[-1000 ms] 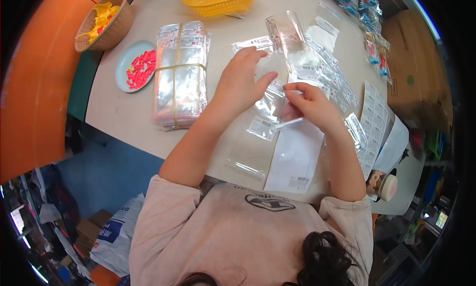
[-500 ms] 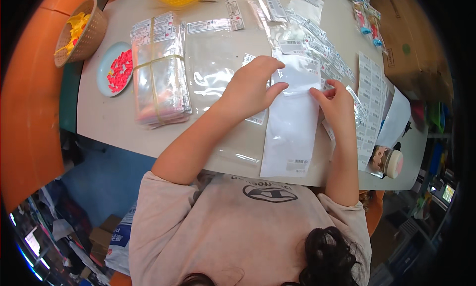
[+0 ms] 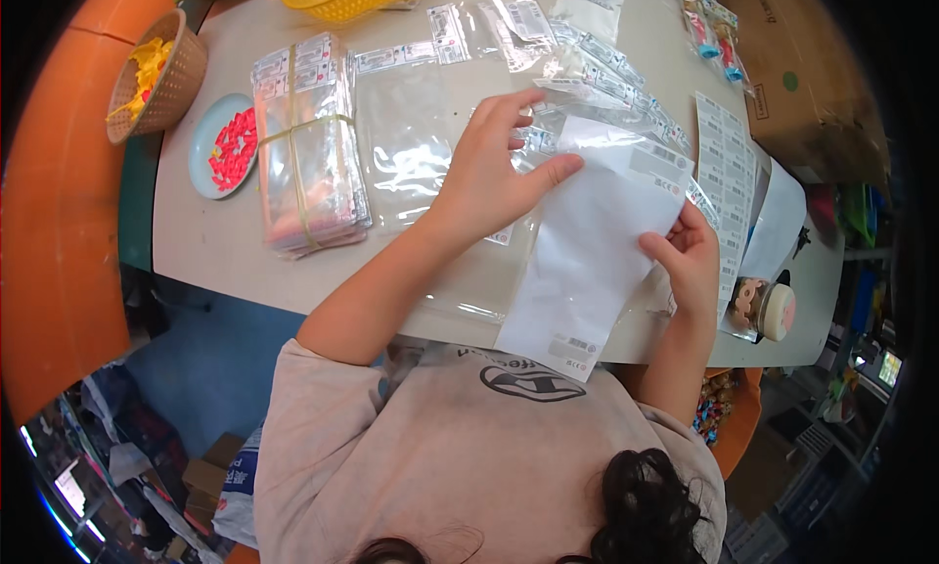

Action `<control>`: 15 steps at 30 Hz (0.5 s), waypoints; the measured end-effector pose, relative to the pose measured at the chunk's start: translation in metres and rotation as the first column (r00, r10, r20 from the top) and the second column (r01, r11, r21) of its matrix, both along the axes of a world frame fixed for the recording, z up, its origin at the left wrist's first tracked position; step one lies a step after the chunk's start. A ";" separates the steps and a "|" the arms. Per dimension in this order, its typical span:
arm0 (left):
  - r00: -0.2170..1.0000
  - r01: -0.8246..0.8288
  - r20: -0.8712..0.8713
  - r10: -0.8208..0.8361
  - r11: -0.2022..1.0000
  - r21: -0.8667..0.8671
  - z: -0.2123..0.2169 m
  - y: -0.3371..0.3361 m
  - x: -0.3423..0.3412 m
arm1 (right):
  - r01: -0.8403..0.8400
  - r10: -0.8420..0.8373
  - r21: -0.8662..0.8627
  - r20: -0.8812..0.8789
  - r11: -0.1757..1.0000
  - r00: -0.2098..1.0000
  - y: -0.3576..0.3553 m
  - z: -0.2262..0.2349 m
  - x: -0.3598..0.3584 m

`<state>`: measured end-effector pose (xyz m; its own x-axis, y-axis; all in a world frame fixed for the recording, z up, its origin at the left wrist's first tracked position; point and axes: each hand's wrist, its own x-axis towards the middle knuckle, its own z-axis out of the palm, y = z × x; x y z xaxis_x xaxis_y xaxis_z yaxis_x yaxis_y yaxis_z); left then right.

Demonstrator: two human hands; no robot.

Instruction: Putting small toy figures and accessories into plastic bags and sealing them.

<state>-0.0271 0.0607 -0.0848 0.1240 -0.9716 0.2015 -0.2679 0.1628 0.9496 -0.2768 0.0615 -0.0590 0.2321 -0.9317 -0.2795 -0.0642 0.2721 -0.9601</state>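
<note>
At the table's near edge: white label sheet [image 3: 597,246] held flat under two hands

Left hand [image 3: 489,173], fingers spread, presses the sheet's upper left corner; right hand [image 3: 690,256] pinches its right edge between thumb and fingers. Sheet overhangs the table [image 3: 210,241] rim and rests on slick clear bags [image 3: 416,153]; it would likely slide or crease if the pinch tugs. Left of the sheet, banded bag stack [image 3: 308,143], then blue dish [image 3: 210,148]
</note>
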 end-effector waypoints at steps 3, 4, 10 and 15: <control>0.884 0.162 -0.458 -0.094 0.981 0.111 -0.002 0.000 -0.001 | -0.045 0.051 -0.060 0.115 0.997 0.992 0.007 0.001 -0.008; 0.885 0.162 -0.455 -0.096 0.981 0.109 0.003 0.001 0.000 | -0.109 0.112 -0.042 0.091 0.993 0.990 0.009 0.003 -0.006; 0.760 0.518 -0.556 -0.336 0.830 0.206 0.013 0.004 0.010 | 0.017 -0.204 -0.512 -0.311 0.859 0.928 0.006 0.009 0.050; 0.814 0.358 -0.560 -0.151 0.891 0.280 0.016 0.004 0.013 | -0.425 -0.337 -0.831 -0.540 0.359 0.771 -0.006 0.001 0.078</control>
<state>-0.0146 0.0646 -0.0688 -0.1550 -0.9706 -0.1844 0.2736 -0.2215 0.9360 -0.1983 0.0558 -0.0576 0.4427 -0.6558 0.6115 -0.6198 -0.7166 -0.3198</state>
